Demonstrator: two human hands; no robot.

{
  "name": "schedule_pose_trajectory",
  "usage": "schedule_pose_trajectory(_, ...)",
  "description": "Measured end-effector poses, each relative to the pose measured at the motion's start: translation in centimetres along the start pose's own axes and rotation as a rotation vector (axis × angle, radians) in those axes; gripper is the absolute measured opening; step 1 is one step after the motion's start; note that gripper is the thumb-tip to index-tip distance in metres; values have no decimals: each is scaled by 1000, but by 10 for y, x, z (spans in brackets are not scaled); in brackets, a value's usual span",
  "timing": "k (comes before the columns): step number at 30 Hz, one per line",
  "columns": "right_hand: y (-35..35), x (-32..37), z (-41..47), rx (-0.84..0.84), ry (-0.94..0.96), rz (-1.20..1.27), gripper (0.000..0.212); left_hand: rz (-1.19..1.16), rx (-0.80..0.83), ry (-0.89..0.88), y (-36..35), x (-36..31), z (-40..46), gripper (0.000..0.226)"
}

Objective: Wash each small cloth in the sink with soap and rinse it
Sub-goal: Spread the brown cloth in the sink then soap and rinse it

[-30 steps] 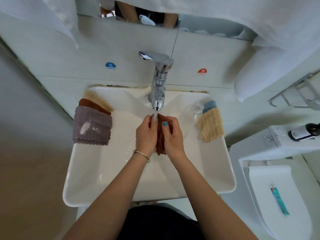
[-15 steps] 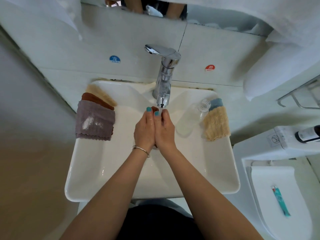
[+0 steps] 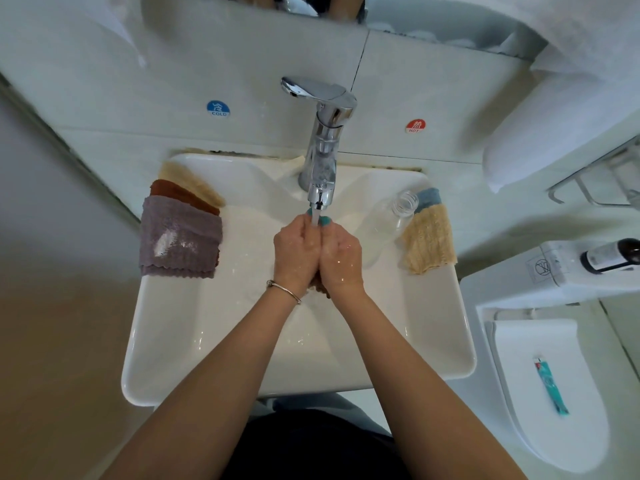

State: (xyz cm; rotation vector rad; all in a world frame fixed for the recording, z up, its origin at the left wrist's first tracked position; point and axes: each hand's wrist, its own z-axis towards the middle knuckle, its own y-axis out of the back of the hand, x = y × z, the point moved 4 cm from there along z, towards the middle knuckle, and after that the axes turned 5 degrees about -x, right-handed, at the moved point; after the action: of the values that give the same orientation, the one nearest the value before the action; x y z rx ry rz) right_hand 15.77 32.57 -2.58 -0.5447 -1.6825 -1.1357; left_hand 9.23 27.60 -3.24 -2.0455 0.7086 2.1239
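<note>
Far left, draped over the left rim of the white rectangular ceramic sink point(image 3: 194, 341): a folded mauve waffle-texture cloth point(image 3: 180, 237) on top, with a rust-brown cloth point(image 3: 180, 195) and a beige cloth point(image 3: 190, 180) fanned out behind it. Blue round COLD sticker point(image 3: 218, 108) on the tiled wall above. Centre: chrome single-lever tap point(image 3: 323, 147), water running from the spout onto the hands. Left hand point(image 3: 296, 252), thin silver bracelet point(image 3: 284, 291) on the wrist, and right hand point(image 3: 341, 256) pressed together side by side under the stream, fingers curled, squeezing a small brown wet cloth point(image 3: 320, 289); only a scrap of it peeks out below the heels of the palms, over the basin. Teal nail polish visible at the fingertips. Red round HOT sticker point(image 3: 415, 126) on the wall. Right rim: clear plastic bottle point(image 3: 388, 226) lying tilted into the basin, uncapped, just beside a yellow knitted cloth point(image 3: 429, 240) with a blue cloth point(image 3: 428, 197) behind it. Far right: white toilet lid point(image 3: 554, 427) with a teal tube point(image 3: 550, 386) on it, dark bottle point(image 3: 611, 256) lying on the cistern.
</note>
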Motion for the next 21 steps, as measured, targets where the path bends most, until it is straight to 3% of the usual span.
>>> schedule_pose_trajectory(3,9,-1,-2,23,-83,115,35,-46,46,70,-1,-1,-5,40)
schedule_pose_trajectory(7,-3,11,-4,144,-143,250,18,-203,86,241,15,10,-6,22)
schedule_pose_trajectory(12,-7,14,-11,79,-116,245,13,-298,-38,239,32,8,-11,21)
schedule_pose_trajectory(15,-8,5,-20,87,-176,373,24,-387,-84,231,31,-1,-17,19)
schedule_pose_trajectory(18,-11,4,-31,160,-376,501,30,-473,-125,232,31,-5,-19,10)
schedule_pose_trajectory(21,-14,5,-32,177,-335,382,34,-507,-140,238,33,-2,-18,9)
